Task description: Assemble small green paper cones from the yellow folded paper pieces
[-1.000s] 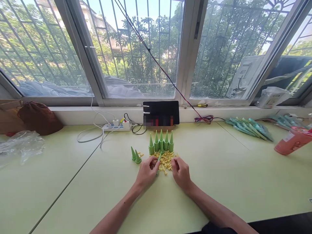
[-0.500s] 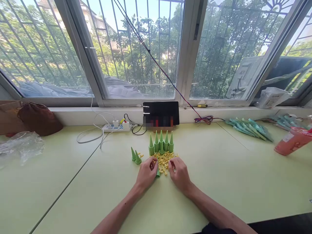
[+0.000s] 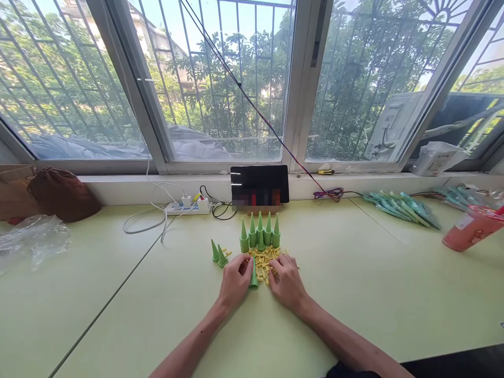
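Note:
My left hand (image 3: 235, 277) is closed, its thumb and fingers against a green cone (image 3: 253, 278) that lies tilted with its wide open end toward me. My right hand (image 3: 286, 279) is at the right edge of a pile of small yellow pegs (image 3: 263, 261), its fingers pinched together among them. What its fingertips hold is too small to make out. Behind the pile several green cones (image 3: 252, 239) stand upright in a cluster with their points up. To the left of my left hand, two more green cones (image 3: 222, 258) stand beside a few loose yellow pegs (image 3: 226, 252).
A dark tablet (image 3: 260, 186) stands against the sill. A white power strip (image 3: 189, 208) with cables lies to its left. Bagged green strips (image 3: 401, 209) and a red drink cup (image 3: 472, 228) are at right. A brown pouch (image 3: 63, 193) and clear plastic (image 3: 37, 239) are at far left.
My right hand has moved slightly left and down into the yellow pegs. The green cone by my left hand shows more fully now. The standing cones have not moved.

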Demonstrator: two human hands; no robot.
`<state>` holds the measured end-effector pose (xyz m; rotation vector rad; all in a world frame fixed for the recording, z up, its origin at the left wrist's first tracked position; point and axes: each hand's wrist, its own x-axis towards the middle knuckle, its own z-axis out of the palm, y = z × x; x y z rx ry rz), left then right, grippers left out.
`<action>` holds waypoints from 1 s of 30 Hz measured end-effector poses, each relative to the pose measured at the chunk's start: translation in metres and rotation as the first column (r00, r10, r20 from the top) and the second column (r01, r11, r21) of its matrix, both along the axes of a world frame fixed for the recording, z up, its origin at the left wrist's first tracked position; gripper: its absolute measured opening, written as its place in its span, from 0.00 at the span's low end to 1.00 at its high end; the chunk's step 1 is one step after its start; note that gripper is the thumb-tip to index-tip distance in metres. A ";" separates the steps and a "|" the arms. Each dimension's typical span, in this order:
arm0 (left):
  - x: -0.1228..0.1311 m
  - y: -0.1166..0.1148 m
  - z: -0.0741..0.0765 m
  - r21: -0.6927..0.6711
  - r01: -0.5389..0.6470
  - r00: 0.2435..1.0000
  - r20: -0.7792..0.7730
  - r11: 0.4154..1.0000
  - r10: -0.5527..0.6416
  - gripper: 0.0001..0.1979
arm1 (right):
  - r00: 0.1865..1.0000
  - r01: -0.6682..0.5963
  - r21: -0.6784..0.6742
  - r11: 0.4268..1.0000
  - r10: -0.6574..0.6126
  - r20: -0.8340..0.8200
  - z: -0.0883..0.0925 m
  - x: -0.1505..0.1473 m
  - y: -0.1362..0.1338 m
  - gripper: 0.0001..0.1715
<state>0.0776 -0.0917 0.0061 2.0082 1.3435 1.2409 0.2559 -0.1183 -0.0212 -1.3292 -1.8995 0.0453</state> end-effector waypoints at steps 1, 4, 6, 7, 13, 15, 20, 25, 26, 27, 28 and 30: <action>0.000 0.000 0.000 0.001 0.001 1.000 -0.001 1.000 -0.001 0.14 | 1.000 0.000 -0.007 1.000 0.000 0.002 0.000 0.000 0.000 0.08; 0.000 -0.001 0.001 0.006 0.000 1.000 -0.005 1.000 0.000 0.13 | 1.000 0.006 -0.030 1.000 -0.005 0.010 0.000 0.000 0.000 0.08; 0.000 -0.001 0.002 0.008 -0.002 1.000 -0.006 1.000 0.002 0.13 | 1.000 0.010 -0.041 0.999 -0.009 0.021 -0.001 0.000 0.000 0.08; 0.000 -0.001 0.002 0.008 -0.003 1.000 -0.005 1.000 0.003 0.13 | 1.000 0.013 -0.045 0.999 -0.012 0.029 -0.001 0.000 0.000 0.08; 0.000 -0.001 0.001 -0.001 0.012 1.000 -0.001 1.000 -0.012 0.13 | 0.999 0.022 -0.052 0.998 -0.019 0.050 -0.005 0.000 0.002 0.09; -0.001 -0.001 0.000 0.008 0.012 1.000 -0.003 1.000 -0.012 0.13 | 0.999 0.015 -0.045 0.999 -0.013 0.038 -0.007 0.000 0.003 0.09; -0.001 0.000 -0.001 0.045 0.031 1.000 -0.005 0.999 -0.031 0.14 | 1.000 -0.003 0.017 1.000 0.003 -0.016 -0.009 -0.001 0.005 0.10; -0.001 -0.001 0.000 0.108 0.055 0.998 -0.040 0.993 -0.050 0.15 | 0.996 -0.054 0.125 0.991 0.063 -0.068 -0.004 -0.003 0.004 0.10; -0.001 -0.001 0.000 0.122 0.063 0.997 -0.053 0.991 -0.057 0.15 | 0.994 -0.071 0.146 0.987 0.083 -0.074 -0.003 -0.003 0.003 0.09; -0.001 -0.001 0.001 0.134 0.075 0.996 -0.067 0.988 -0.066 0.15 | 0.991 -0.091 0.165 0.982 0.104 -0.078 -0.002 -0.003 0.003 0.09; -0.001 -0.001 0.001 0.144 0.086 0.994 -0.082 0.986 -0.075 0.15 | 0.989 -0.110 0.180 0.978 0.126 -0.079 -0.001 -0.003 0.002 0.09; 0.000 -0.002 0.002 0.160 0.111 0.990 -0.110 0.981 -0.094 0.15 | 0.984 -0.144 0.199 0.969 0.161 -0.074 -0.001 -0.004 0.002 0.10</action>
